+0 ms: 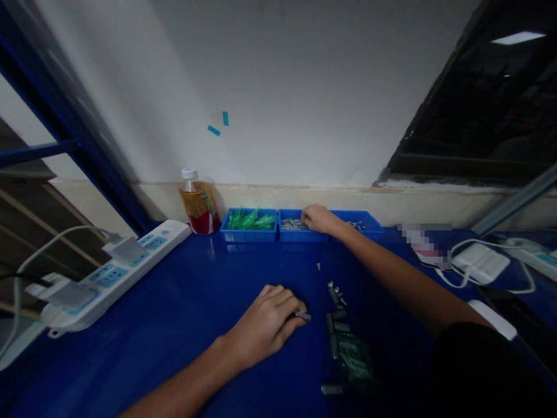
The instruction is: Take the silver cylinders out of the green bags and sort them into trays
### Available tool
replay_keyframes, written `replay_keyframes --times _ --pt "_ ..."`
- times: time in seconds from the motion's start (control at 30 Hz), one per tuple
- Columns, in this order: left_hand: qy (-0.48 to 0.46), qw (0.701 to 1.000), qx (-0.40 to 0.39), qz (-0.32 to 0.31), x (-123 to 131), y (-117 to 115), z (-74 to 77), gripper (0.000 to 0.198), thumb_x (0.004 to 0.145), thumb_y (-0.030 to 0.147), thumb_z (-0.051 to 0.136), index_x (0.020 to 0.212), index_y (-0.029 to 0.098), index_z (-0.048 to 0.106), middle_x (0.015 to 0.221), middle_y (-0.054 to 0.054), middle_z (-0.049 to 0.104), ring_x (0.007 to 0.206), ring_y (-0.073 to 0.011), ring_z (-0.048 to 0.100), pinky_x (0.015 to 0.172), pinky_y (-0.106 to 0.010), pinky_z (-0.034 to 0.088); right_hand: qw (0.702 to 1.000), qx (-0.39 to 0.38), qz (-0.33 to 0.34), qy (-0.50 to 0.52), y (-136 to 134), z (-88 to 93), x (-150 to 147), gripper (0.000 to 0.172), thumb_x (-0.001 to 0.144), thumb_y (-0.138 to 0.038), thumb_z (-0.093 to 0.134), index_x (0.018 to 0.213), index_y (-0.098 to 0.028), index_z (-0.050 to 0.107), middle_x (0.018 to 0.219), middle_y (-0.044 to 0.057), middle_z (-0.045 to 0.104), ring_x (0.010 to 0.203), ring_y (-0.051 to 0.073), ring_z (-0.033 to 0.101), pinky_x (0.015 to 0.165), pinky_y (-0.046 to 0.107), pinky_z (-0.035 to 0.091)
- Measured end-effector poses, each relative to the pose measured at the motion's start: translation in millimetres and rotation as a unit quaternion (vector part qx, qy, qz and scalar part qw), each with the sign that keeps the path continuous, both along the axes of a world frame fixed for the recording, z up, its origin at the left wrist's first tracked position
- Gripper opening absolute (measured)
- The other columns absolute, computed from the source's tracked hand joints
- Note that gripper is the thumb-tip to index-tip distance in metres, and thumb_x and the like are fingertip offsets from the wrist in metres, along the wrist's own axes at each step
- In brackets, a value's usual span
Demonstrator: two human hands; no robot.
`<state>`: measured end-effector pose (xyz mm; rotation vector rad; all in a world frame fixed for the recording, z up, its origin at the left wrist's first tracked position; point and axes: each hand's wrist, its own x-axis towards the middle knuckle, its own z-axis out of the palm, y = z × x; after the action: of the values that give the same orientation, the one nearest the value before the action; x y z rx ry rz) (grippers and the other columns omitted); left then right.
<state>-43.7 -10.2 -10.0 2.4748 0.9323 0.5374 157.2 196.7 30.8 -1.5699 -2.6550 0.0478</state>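
Note:
My left hand (272, 319) is closed over the blue table, pinching a small grey metal cylinder (303, 316) between thumb and fingers. At the back, my right hand (319, 219) reaches into the middle blue bin (300, 236), which holds small metal pieces (292, 223). Its fingers are bent together, and whatever they grip is hidden. To the right of my left hand lie several loose metal cylinders (342, 327), a few small screws (340, 296) and a green plastic bag (357, 361). One more small screw (318, 266) lies apart, nearer the bins.
Green plastic pieces (252, 219) fill the left bin (248, 236); the right bin (372, 223) holds small metal parts. A drink bottle (199, 203) and a power strip (117, 273) stand at left. Chargers (481, 262), cables and a phone-like device (429, 249) lie at right.

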Motion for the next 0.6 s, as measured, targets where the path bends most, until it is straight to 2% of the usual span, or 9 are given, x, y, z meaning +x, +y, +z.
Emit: replay_keyframes --times 0.17,0.27,0.4,0.6 --pt "-0.026 0.999 -0.027 0.019 -0.7 3.1 -2.4 0.014 0.095 0.03 0.044 0.098 0.022 0.055 0.095 -0.002 0.063 0.09 -0.0174 0.055 0.082 -0.032 0.034 0.999 -0.041 0.003 0.027 -8.6 1.3 8.2 0.024 0.085 -0.022 0.052 0.093 -0.017 0.074 0.091 0.005 0.073 0.077 0.017 0.064 0.065 0.022 0.041" --pt "-0.03 0.999 -0.027 0.021 0.1 4.4 -2.4 0.015 0.095 0.031 0.044 0.096 0.022 0.056 0.094 -0.002 0.063 0.088 -0.0172 0.055 0.082 -0.032 0.034 0.998 -0.052 0.01 0.045 -10.9 1.8 10.2 0.025 0.085 -0.021 0.051 0.094 -0.018 0.074 0.09 0.002 0.073 0.075 0.016 0.063 0.064 0.021 0.041" --pt "-0.035 0.999 -0.027 0.024 0.5 4.7 -3.1 0.015 0.095 0.03 0.044 0.095 0.022 0.056 0.094 -0.002 0.063 0.088 -0.0174 0.055 0.081 -0.032 0.035 0.997 -0.04 0.003 0.066 -12.2 -0.9 9.6 0.027 0.085 -0.02 0.052 0.105 -0.016 0.069 0.095 0.005 0.072 0.08 0.017 0.063 0.068 0.022 0.042" --pt "-0.068 0.996 -0.027 0.048 0.7 6.1 -5.1 0.014 0.094 0.029 0.045 0.094 0.021 0.057 0.092 -0.002 0.064 0.087 -0.0175 0.055 0.08 -0.032 0.037 0.997 -0.015 -0.018 0.075 -17.0 -6.3 9.4 0.029 0.092 -0.028 0.045 0.102 -0.014 0.068 0.103 0.012 0.069 0.091 0.023 0.063 0.076 0.026 0.042"
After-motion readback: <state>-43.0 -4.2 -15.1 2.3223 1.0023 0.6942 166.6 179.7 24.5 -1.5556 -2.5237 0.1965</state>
